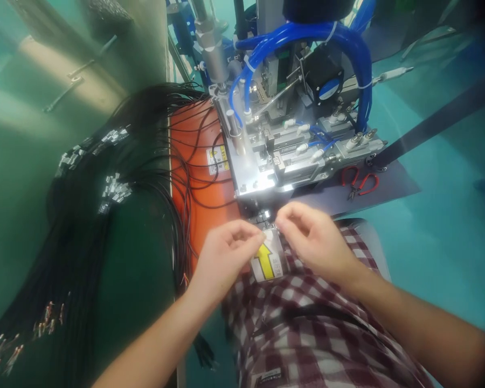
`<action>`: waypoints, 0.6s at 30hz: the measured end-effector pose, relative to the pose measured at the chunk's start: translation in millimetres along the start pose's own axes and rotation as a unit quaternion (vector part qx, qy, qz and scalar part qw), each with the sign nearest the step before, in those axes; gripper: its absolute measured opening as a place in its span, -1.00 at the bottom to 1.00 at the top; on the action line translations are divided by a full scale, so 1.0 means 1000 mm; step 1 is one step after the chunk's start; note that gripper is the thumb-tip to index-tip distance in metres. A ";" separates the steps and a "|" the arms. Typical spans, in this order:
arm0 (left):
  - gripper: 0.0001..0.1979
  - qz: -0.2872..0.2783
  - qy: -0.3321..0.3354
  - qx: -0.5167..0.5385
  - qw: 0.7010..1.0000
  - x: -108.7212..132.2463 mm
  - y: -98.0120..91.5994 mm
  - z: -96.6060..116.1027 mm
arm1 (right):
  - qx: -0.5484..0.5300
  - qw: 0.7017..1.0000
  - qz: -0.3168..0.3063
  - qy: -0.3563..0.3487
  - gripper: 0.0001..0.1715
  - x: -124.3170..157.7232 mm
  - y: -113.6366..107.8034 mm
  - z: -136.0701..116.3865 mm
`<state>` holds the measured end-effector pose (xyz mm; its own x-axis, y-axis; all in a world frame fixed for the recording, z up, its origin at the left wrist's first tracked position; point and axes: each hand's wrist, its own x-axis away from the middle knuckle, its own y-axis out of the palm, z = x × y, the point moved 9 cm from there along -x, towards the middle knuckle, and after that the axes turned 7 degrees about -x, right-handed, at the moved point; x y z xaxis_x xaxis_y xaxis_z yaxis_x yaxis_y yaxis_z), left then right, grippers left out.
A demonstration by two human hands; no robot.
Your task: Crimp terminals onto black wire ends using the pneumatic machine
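At the front of a metal machine (258,180), both hands are raised over a plate with a yellow arrow (267,261). My left hand (230,250) is closed in a pinch, thumb against index finger, at the plate's upper left. My right hand (311,234) pinches too, at the plate's upper right, beside a small metal fixture (262,216). Whatever either hand holds is too small to make out. The two hands are a short distance apart and do not touch.
Bundles of black cables (145,108) with metal ends (117,191) lie on the left and across the orange surface (206,202). Blue hoses (307,32) arch over the machine. Red-handled pliers (359,183) rest on the right. A dark bar (432,121) slants at the right.
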<state>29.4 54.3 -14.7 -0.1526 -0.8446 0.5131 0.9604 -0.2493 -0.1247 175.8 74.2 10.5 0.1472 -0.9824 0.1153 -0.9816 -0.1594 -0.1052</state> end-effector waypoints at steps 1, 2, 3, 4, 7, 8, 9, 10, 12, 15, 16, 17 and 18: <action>-0.79 0.011 -0.002 -0.008 1.000 -0.001 -0.003 0.002 | -0.003 1.000 0.025 -0.007 -0.82 -0.002 -0.005 -0.002; -0.79 0.017 -0.003 -0.015 1.000 -0.002 -0.004 0.004 | -0.008 0.999 0.042 -0.007 -0.81 -0.004 -0.009 -0.003; -0.80 0.018 -0.002 -0.019 1.000 -0.004 -0.004 0.006 | -0.014 0.999 0.047 -0.001 -0.80 -0.005 -0.010 -0.003; -0.80 0.015 0.002 -0.019 1.000 -0.006 -0.004 0.009 | -0.018 0.999 0.040 0.007 -0.80 -0.007 -0.009 -0.002; -0.81 0.006 0.019 -0.010 1.000 -0.013 -0.002 0.019 | -0.003 1.000 0.005 0.003 -0.84 -0.010 -0.001 -0.001; -0.82 0.003 0.026 -0.011 1.000 -0.015 -0.002 0.022 | 0.009 1.000 -0.003 -0.009 -0.85 -0.010 0.001 -0.002; -0.83 -0.003 0.031 -0.016 0.999 -0.017 -0.001 0.025 | 0.023 0.999 -0.005 -0.026 -0.88 -0.011 0.003 -0.004; -0.83 -0.010 0.034 -0.024 0.999 -0.019 -0.001 0.028 | 0.038 0.998 -0.002 -0.044 -0.90 -0.011 0.004 -0.006; -0.85 -0.014 0.042 -0.048 0.998 -0.021 0.000 0.031 | 0.066 0.995 0.008 -0.075 -0.90 -0.013 0.006 -0.010; -0.87 0.009 0.071 -0.076 0.995 -0.021 -0.004 0.035 | 0.102 0.988 0.026 -0.111 -0.83 -0.014 0.008 -0.017; -0.87 0.019 0.084 -0.080 0.993 -0.020 -0.005 0.036 | 0.117 0.985 0.030 -0.124 -0.82 -0.014 0.009 -0.019; -0.88 0.027 0.096 -0.081 0.992 -0.019 -0.006 0.036 | 0.133 0.980 0.036 -0.141 -0.82 -0.013 0.011 -0.022; -0.88 0.034 0.107 -0.083 0.990 -0.018 -0.007 0.037 | 0.152 0.975 0.041 -0.158 -0.82 -0.011 0.012 -0.024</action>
<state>34.1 88.4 8.1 -0.1525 -0.9389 0.3086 0.9215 -0.2480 -0.2990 159.5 85.8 31.9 0.1466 -0.9663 -0.2116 -0.9177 -0.0530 -0.3936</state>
